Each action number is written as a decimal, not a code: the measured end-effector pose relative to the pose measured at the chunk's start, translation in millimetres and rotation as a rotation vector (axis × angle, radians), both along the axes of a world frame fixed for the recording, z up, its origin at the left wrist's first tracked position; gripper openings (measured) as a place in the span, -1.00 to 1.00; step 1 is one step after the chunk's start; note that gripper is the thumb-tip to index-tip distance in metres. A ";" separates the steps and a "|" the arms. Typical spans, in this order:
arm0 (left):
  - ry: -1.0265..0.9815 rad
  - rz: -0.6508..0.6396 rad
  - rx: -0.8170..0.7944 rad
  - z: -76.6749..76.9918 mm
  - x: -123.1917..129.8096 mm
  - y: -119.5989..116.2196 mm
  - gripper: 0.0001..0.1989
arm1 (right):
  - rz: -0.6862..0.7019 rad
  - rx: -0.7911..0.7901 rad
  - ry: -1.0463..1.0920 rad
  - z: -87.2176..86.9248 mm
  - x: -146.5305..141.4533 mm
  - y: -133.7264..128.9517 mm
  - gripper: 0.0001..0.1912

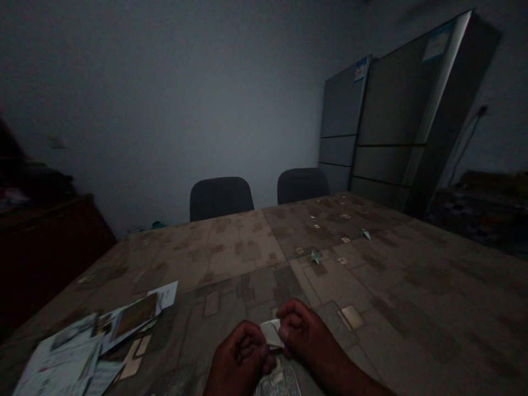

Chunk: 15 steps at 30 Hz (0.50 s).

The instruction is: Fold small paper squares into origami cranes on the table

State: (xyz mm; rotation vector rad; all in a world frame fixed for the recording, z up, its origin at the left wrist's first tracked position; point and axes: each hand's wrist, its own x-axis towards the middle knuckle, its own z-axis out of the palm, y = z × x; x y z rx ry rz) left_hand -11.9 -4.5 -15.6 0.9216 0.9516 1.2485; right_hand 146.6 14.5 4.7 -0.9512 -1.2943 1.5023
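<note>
Pinching a folded white paper (271, 333) between left hand (239, 356) and right hand (303, 329), both curled narrow around it, above the near edge of the table (350, 286); paper cranes (315, 256) lying farther out on it.

Single head-worn view, aimed forward and down across the table (231, 247) toward the far wall (165, 110). The left hand (237, 357) and right hand (303, 330) lie nearest the lens, at lower centre of frame.
</note>
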 end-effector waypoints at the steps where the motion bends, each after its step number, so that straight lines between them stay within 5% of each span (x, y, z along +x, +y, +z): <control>1: 0.005 -0.003 -0.002 0.5 0.0 -0.2 -0.70 | 0.003 0.003 0.000 -1.3 0.0 0.3 -0.73; 15: 0.116 0.015 0.017 2.9 -2.3 -3.2 -0.67 | -0.008 0.012 -0.013 -0.3 1.3 0.5 -0.80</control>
